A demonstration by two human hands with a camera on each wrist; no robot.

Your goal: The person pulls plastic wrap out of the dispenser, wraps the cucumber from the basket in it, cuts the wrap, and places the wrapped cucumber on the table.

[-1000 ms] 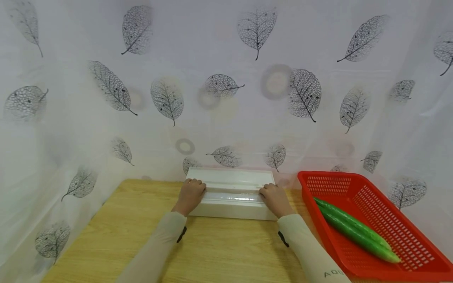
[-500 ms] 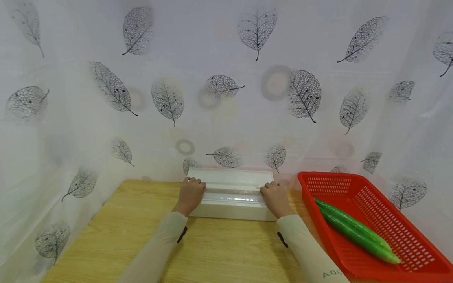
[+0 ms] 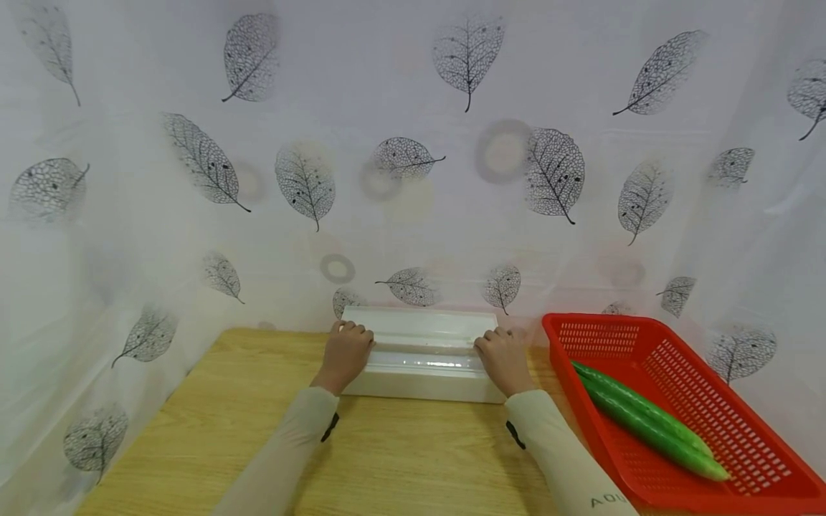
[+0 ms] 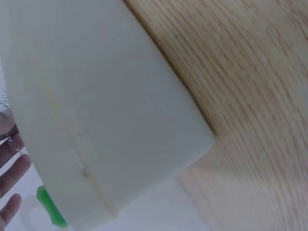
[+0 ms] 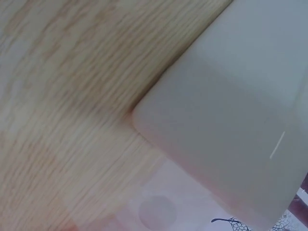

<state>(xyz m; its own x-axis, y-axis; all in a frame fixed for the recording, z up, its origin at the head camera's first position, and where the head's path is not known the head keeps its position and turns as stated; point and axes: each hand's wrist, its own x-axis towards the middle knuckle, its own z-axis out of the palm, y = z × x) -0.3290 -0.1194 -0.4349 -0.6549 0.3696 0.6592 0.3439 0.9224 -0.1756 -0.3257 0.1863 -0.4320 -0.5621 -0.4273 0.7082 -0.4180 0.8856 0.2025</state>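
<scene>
Gripping both ends of the long white box [image 3: 422, 355], you have it lying crosswise at the far edge of the wooden table [image 3: 400, 459], right up against the leaf-print curtain [image 3: 413, 143]. Your left hand [image 3: 347, 352] wraps the box's left end, fingers curled together over its top edge. Your right hand [image 3: 502, 358] does the same at the right end, knuckles up, fingers close together. Left wrist view: the box's pale side fills the frame, fingertips [image 4: 12, 173] just showing at its edge. Right wrist view: only a box corner [image 5: 226, 120] on the wood, no fingers seen. Just right of your right hand sits the red basket [image 3: 742, 430], holding two cucumbers [image 3: 645, 419] side by side.
</scene>
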